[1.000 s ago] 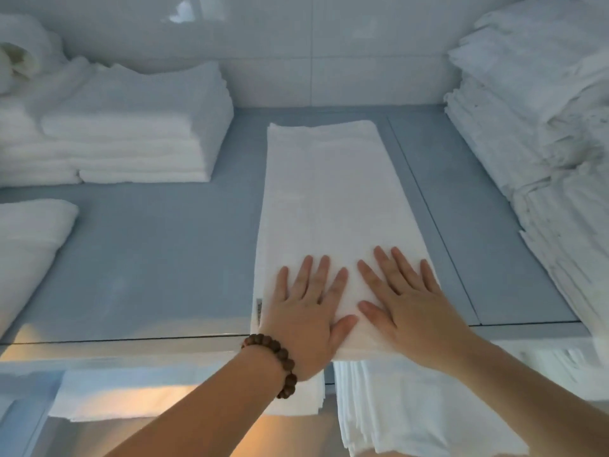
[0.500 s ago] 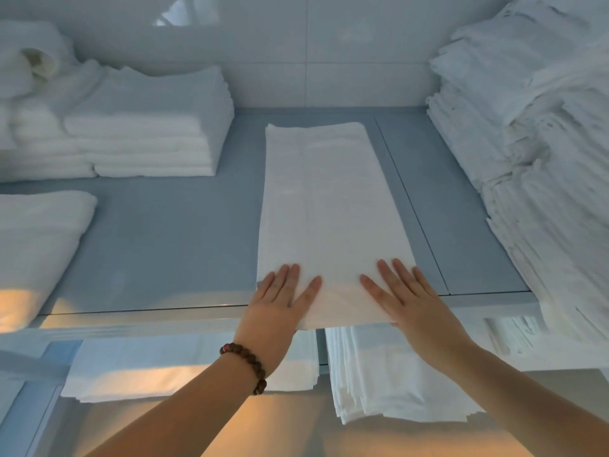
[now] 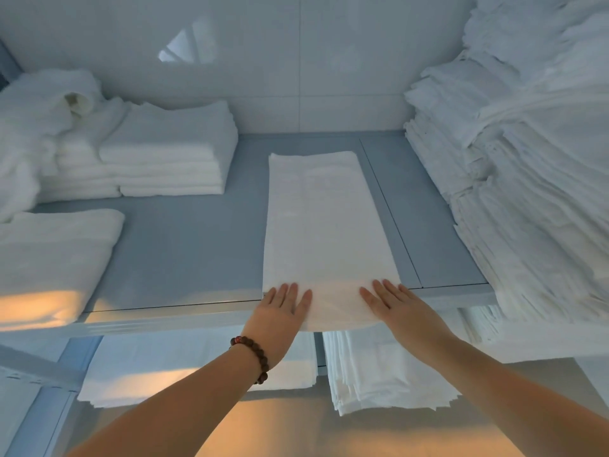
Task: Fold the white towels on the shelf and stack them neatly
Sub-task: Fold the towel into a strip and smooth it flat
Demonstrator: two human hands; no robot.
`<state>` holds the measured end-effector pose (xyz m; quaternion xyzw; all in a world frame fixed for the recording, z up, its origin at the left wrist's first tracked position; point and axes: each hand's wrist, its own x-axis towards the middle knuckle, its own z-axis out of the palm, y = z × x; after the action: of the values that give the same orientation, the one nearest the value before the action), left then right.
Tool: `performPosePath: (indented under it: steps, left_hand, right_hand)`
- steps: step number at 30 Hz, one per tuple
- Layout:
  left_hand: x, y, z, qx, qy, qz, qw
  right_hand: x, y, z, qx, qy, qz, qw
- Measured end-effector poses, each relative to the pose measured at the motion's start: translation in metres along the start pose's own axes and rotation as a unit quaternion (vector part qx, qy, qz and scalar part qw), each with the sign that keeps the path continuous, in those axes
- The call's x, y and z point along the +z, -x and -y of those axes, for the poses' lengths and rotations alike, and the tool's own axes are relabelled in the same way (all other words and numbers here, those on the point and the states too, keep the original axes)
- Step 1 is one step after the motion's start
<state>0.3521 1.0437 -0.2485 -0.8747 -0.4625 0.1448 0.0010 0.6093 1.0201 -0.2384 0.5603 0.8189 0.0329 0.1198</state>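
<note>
Resting flat with straight, open fingers on the near end of the long folded towel (image 3: 323, 225), left hand (image 3: 278, 313) at its left corner and right hand (image 3: 397, 308) at its right, gripping nothing. Lying lengthwise in the middle of the grey shelf (image 3: 184, 252), with that near end hanging just over the front edge. Sitting well apart at the back left, 1 neat stack of folded towels (image 3: 171, 153); rising along the right side, 1 tall pile (image 3: 527, 192).
</note>
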Motion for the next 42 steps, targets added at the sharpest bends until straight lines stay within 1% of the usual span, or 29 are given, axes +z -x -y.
performPosePath:
  steps: [1, 4, 7, 9, 11, 12, 15, 19, 22, 25, 28, 30, 32, 33, 37, 40, 42]
  left_hand:
    - [-0.004, 0.005, 0.001, 0.005, 0.005, 0.011, 1.000]
    - [-0.018, 0.023, 0.005, 0.016, 0.034, 0.026, 0.999]
    - [-0.028, 0.043, 0.010, 0.031, 0.056, 0.035, 0.997]
    - [-0.036, 0.061, 0.011, 0.039, 0.128, 0.027, 0.991]
    - [-0.047, 0.082, 0.012, 0.030, 0.243, 0.013, 0.970]
    - [-0.052, 0.092, 0.015, 0.026, 0.282, 0.005, 0.959]
    - [-0.067, 0.115, 0.026, 0.030, 0.325, -0.001, 0.945]
    - [-0.098, 0.133, 0.036, 0.067, 0.336, -0.009, 0.939]
    - [-0.121, 0.143, 0.046, 0.100, 0.351, -0.010, 0.931]
    - [-0.141, 0.147, 0.062, 0.130, 0.411, 0.008, 0.902]
    - [-0.158, 0.141, 0.077, 0.148, 0.471, 0.020, 0.869]
    - [-0.167, 0.131, 0.086, 0.145, 0.510, 0.011, 0.848]
    - [-0.174, 0.114, 0.097, 0.133, 0.549, -0.013, 0.825]
    - [-0.176, 0.103, 0.102, 0.120, 0.558, -0.030, 0.821]
    - [-0.170, 0.041, 0.131, 0.052, 0.537, -0.100, 0.836]
    - [-0.156, -0.013, 0.144, 0.011, 0.507, -0.126, 0.852]
    - [-0.140, -0.054, 0.148, -0.014, 0.472, -0.130, 0.872]
  right_hand:
    - [-0.006, 0.005, 0.002, -0.001, -0.018, 0.005, 1.000]
    - [-0.034, 0.020, 0.006, 0.016, -0.068, 0.075, 0.995]
    - [-0.050, 0.040, 0.015, 0.027, -0.110, 0.054, 0.992]
    - [-0.058, 0.055, 0.019, 0.045, -0.161, 0.062, 0.984]
    - [-0.069, 0.071, 0.022, 0.074, -0.236, 0.087, 0.965]
    - [-0.077, 0.079, 0.024, 0.086, -0.275, 0.093, 0.953]
    - [-0.101, 0.102, 0.029, 0.096, -0.344, 0.055, 0.933]
    - [-0.136, 0.121, 0.035, 0.102, -0.363, 0.023, 0.926]
    - [-0.160, 0.129, 0.035, 0.095, -0.374, 0.023, 0.922]
    - [-0.178, 0.134, 0.029, 0.078, -0.381, 0.025, 0.921]
    - [-0.191, 0.130, 0.019, 0.073, -0.410, -0.002, 0.909]
    - [-0.199, 0.119, 0.010, 0.079, -0.437, -0.029, 0.895]
    - [-0.202, 0.101, -0.001, 0.088, -0.463, -0.074, 0.879]
    - [-0.202, 0.088, -0.007, 0.095, -0.478, -0.099, 0.867]
    - [-0.183, 0.020, -0.033, 0.131, -0.500, -0.170, 0.839]
    - [-0.151, -0.041, -0.051, 0.185, -0.538, -0.184, 0.801]
    - [-0.122, -0.082, -0.062, 0.221, -0.557, -0.178, 0.781]
